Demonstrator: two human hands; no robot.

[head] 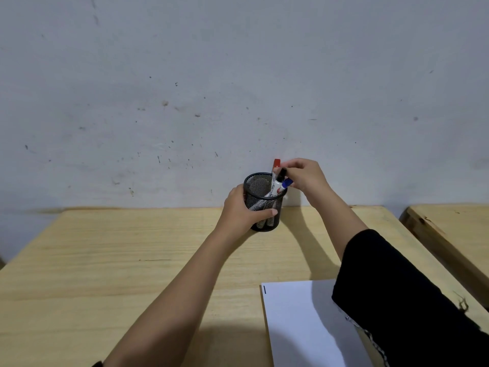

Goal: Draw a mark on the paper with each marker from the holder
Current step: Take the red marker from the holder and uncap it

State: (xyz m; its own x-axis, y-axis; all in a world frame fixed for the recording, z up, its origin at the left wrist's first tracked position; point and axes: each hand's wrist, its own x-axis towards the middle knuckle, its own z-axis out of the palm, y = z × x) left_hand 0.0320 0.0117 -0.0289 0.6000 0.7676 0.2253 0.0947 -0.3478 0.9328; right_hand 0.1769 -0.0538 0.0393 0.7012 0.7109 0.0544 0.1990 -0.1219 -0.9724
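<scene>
Near the counter's point(132, 260) front right corner lies the white paper point(299, 321), one short dark mark point(264, 289) at its far left corner. Toward the counter's far edge, by the wall, stands the black mesh holder point(262, 205). The left hand point(242, 210) wraps around its left side, thumb across the front. Above its rim, the right hand point(304, 176) pinches the black-capped marker point(280, 180), which leans between the red-capped marker point(276, 163) and the blue-capped marker point(286, 184).

Print on the white marker barrel point(277, 185) is too small to read.
</scene>
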